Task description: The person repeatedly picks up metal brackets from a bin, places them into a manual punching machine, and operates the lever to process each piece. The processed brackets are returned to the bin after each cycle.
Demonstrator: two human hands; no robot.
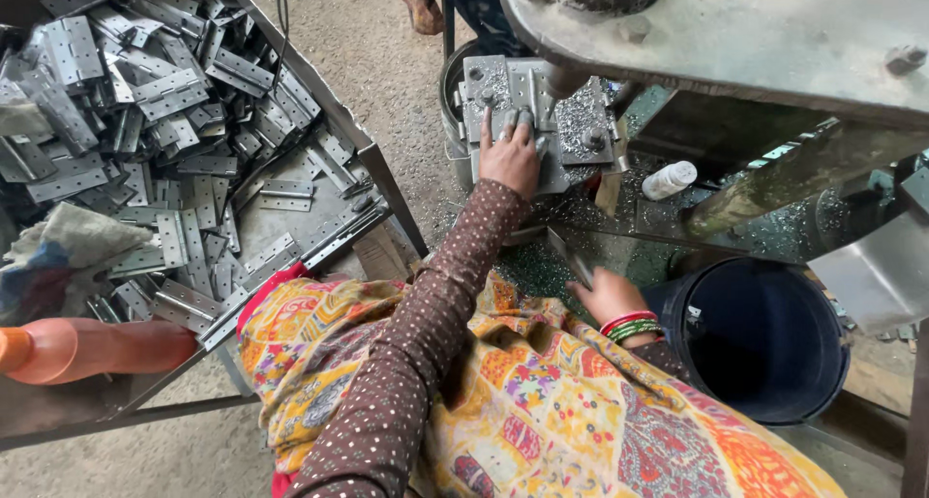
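Far L of your fingers: an orange plastic bottle (92,348) lies on its side at the near edge of a metal tray (382,183), w/ a crumpled rag (63,251) just behind it. The tray is heaped w/ flat steel hinge plates (145,101), punched w/ holes, lying every which way; a few long strips sit near its R rim.

Centre: your left hand (510,154) reaches fwd, sleeve stretched out, onto the press die block (532,120). Fingers are spread flat, pressing down on a small metal piece (523,91) on the block, not curled round it. It sits under your fingertips, just in front of the ram post. Metal chips are scattered over the block on both sides of your fingers.

That piece looks like thin stamped steel: stiff, light, prob. sharp at the cut edges and maybe slick w/ oil. Best held by the flat faces or the long sides, w/ fingertips kept off the punched corners.

Below and R: your right hand (605,293), bangles at the wrist, is half closed near your lap. A thin dark strip (571,256) pokes up from the fingers; it's blurred, so I can't tell for sure that it's gripped.

R of those fingers: a dark blue bucket (764,343) stands on the floor, close by your wrist. Behind it a small white bottle (668,179) lies on the chip-covered worktop (774,232). Overhead, the grey press frame (735,33) fills the top R corner.
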